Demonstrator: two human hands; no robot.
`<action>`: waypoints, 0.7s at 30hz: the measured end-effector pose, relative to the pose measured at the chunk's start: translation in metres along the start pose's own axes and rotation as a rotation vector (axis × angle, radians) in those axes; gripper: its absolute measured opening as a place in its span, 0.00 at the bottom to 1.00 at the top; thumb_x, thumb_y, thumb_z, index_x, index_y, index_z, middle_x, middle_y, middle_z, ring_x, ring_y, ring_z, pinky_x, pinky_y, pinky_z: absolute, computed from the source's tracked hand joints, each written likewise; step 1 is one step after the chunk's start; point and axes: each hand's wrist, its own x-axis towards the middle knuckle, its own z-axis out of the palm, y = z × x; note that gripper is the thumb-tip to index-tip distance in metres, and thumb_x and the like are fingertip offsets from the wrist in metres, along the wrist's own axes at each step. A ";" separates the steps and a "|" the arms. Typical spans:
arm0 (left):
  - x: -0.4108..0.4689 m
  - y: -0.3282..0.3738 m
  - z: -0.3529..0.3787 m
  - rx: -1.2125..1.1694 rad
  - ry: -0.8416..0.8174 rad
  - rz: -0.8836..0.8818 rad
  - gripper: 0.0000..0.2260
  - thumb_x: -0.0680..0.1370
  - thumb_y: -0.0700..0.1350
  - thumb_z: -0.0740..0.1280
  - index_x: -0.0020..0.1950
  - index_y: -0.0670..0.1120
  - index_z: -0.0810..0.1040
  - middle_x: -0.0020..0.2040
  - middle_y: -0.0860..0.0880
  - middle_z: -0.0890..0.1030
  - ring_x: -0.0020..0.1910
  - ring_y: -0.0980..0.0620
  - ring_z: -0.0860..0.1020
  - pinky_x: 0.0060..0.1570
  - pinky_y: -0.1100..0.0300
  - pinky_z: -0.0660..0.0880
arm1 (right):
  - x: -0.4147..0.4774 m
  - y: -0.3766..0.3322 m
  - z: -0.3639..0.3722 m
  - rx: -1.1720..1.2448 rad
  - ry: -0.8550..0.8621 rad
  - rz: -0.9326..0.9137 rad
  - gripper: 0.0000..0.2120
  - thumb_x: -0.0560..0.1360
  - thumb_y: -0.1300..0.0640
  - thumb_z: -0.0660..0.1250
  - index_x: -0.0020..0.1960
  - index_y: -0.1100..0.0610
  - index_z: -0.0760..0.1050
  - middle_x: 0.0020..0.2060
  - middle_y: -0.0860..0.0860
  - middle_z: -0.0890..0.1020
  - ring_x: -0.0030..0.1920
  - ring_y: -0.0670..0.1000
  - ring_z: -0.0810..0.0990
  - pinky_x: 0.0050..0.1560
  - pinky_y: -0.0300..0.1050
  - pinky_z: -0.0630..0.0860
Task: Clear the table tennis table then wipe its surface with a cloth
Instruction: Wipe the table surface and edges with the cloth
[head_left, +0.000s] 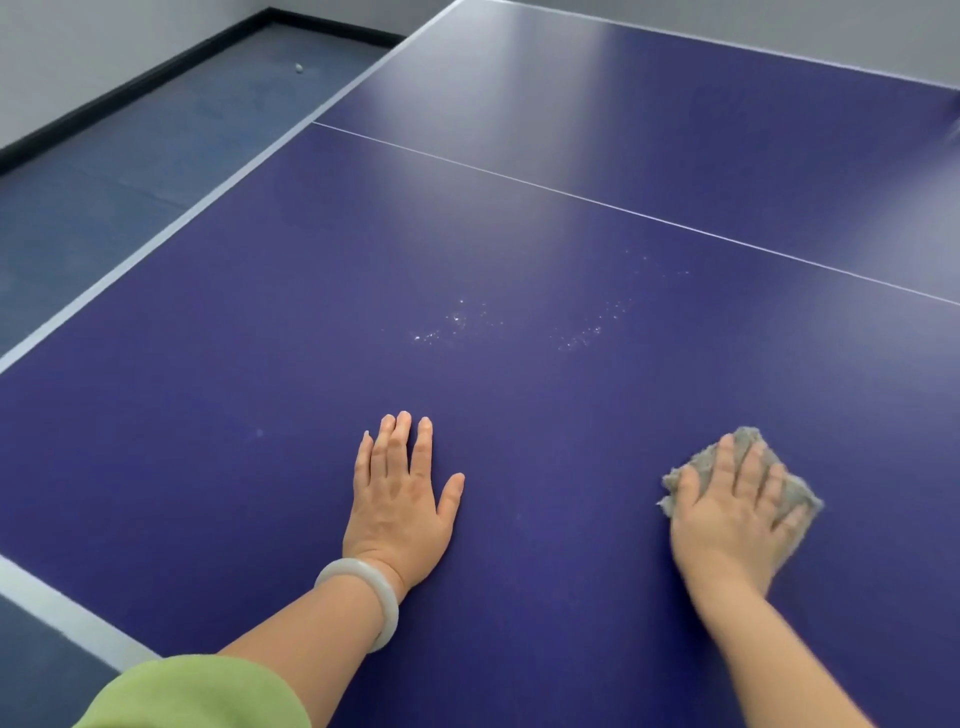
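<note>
The blue table tennis table (519, 218) fills most of the view, with a thin white centre line across it. My left hand (400, 493) lies flat on the surface near the front, fingers straight, a pale bangle on its wrist. To the right, my right hand (737, 514) presses a grey cloth (748, 447) flat against the table; the cloth shows around the fingers and is partly hidden under the palm. Small white specks (457, 322) dot the surface beyond both hands.
The table's white border (171, 228) runs along the left edge, with the corner at the lower left. Beyond it is dark blue floor (104, 171) with a small pale ball (298, 67) near the black skirting of the wall.
</note>
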 end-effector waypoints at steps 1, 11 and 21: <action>0.000 0.000 -0.001 -0.002 -0.003 0.001 0.35 0.78 0.64 0.35 0.81 0.46 0.49 0.80 0.44 0.52 0.79 0.45 0.46 0.78 0.47 0.43 | -0.018 -0.017 0.005 -0.015 0.029 -0.061 0.30 0.81 0.42 0.42 0.80 0.53 0.53 0.80 0.54 0.53 0.79 0.56 0.50 0.75 0.67 0.42; 0.001 -0.001 -0.007 -0.081 -0.044 0.029 0.33 0.80 0.60 0.46 0.78 0.42 0.62 0.76 0.40 0.63 0.78 0.42 0.58 0.74 0.42 0.55 | -0.025 -0.105 0.019 -0.134 -0.071 -0.593 0.30 0.81 0.40 0.40 0.81 0.46 0.42 0.79 0.45 0.39 0.79 0.48 0.36 0.77 0.58 0.38; 0.000 -0.002 -0.013 -0.098 -0.099 0.053 0.32 0.80 0.58 0.45 0.78 0.40 0.59 0.77 0.38 0.61 0.78 0.40 0.56 0.75 0.41 0.54 | -0.105 -0.131 0.028 -0.066 -0.038 -0.349 0.31 0.80 0.42 0.46 0.80 0.54 0.51 0.80 0.55 0.53 0.80 0.56 0.50 0.76 0.66 0.49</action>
